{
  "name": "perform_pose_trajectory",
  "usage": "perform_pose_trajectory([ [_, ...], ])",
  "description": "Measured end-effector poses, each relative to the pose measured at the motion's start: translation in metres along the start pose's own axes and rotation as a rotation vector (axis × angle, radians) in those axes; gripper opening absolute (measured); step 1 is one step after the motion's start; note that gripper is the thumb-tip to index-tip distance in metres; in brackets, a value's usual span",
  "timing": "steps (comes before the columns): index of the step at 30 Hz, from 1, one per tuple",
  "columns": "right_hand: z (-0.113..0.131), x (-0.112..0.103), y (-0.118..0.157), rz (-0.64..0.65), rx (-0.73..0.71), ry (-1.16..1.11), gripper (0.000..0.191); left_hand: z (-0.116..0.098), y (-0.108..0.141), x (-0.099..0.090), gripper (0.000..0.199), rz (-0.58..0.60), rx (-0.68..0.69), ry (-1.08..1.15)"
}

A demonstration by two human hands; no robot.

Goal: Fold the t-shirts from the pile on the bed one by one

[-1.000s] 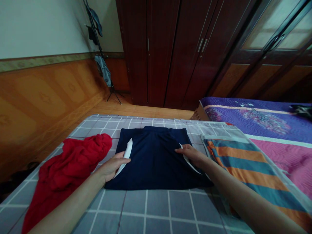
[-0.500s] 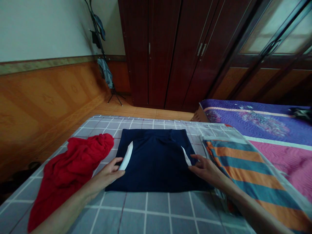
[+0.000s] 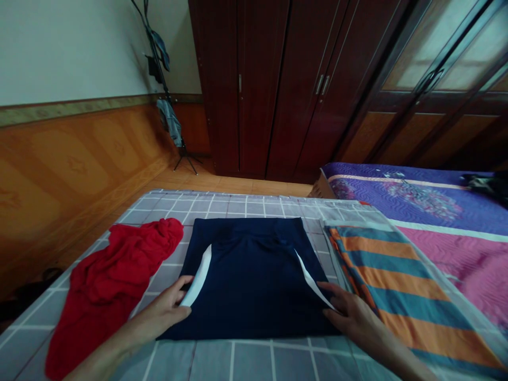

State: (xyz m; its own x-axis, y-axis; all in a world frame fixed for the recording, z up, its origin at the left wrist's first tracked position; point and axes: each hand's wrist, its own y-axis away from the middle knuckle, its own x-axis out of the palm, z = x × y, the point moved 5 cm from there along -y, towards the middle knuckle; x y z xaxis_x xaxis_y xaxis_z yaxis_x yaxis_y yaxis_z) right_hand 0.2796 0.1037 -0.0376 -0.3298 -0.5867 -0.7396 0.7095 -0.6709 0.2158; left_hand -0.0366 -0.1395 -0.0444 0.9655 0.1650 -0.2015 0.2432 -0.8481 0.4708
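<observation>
A dark navy garment (image 3: 254, 286) with two curved white strips lies spread on the grey checked bedding (image 3: 254, 362). My left hand (image 3: 172, 307) pinches its left side, thumb and fingers around the lower end of the left white strip. On the opposite side my right hand (image 3: 343, 307) pinches the fabric at the lower end of the right strip. Left of the navy garment rests a crumpled red cloth (image 3: 115, 280). To the right lies a folded cloth with orange and teal stripes (image 3: 405, 286).
Beyond the bed stands a dark red wardrobe (image 3: 262, 90). A coat stand (image 3: 164, 79) holding a few items is at the back left. At the right is another surface with a purple and pink cover (image 3: 436, 201).
Both hands have moved toward me and slightly apart, still at the white strips. The navy garment's near edge is closer and wider, and more of the right strip shows.
</observation>
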Motion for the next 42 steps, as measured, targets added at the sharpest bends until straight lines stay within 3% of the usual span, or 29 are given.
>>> perform_pose_trajectory([
  [2, 0.0, 0.003, 0.006, -0.084, -0.079, 0.173, 0.048, 0.004, 0.002, -0.002, 0.07, -0.05, 0.014, -0.163],
  [4, 0.004, 0.001, 0.007, -0.161, -0.163, 0.309, 0.052, -0.002, 0.005, -0.01, 0.071, -0.184, 0.021, -0.397],
  [7, 0.02, -0.012, -0.006, -0.274, -0.276, 0.428, 0.053, -0.036, 0.004, -0.016, 0.066, -0.357, 0.163, -0.65],
  [9, 0.039, -0.02, -0.022, -0.31, -0.325, 0.478, 0.05, -0.07, -0.008, -0.009, 0.056, -0.347, 0.3, -0.73],
  [13, 0.081, -0.016, -0.051, -0.306, -0.383, 0.574, 0.032, -0.138, -0.065, 0.018, 0.042, -0.248, 0.436, -0.847],
  [17, 0.094, 0.019, -0.049, -0.403, -0.529, 0.608, 0.029, -0.183, -0.14, 0.048, 0.028, -0.243, 0.536, -0.795],
  [20, 0.08, 0.046, -0.038, -0.487, -0.6, 0.615, 0.032, -0.185, -0.182, 0.069, 0.017, -0.245, 0.519, -0.757],
  [23, 0.066, 0.056, -0.036, -0.483, -0.574, 0.6, 0.033, -0.172, -0.205, 0.083, 0.019, -0.236, 0.495, -0.712],
  [28, 0.065, 0.051, -0.038, -0.469, -0.58, 0.594, 0.035, -0.159, -0.218, 0.082, 0.016, -0.196, 0.482, -0.575],
  [35, 0.071, 0.041, -0.037, -0.491, -0.607, 0.593, 0.034, -0.162, -0.223, 0.083, 0.02, -0.001, 0.502, -0.296],
  [38, 0.071, 0.04, -0.037, -0.488, -0.596, 0.589, 0.034, -0.158, -0.226, 0.08, 0.022, -0.057, 0.448, -0.257],
  [42, 0.066, 0.043, -0.038, -0.497, -0.574, 0.615, 0.037, -0.157, -0.231, 0.07, 0.023, -0.241, 0.427, -0.358],
])
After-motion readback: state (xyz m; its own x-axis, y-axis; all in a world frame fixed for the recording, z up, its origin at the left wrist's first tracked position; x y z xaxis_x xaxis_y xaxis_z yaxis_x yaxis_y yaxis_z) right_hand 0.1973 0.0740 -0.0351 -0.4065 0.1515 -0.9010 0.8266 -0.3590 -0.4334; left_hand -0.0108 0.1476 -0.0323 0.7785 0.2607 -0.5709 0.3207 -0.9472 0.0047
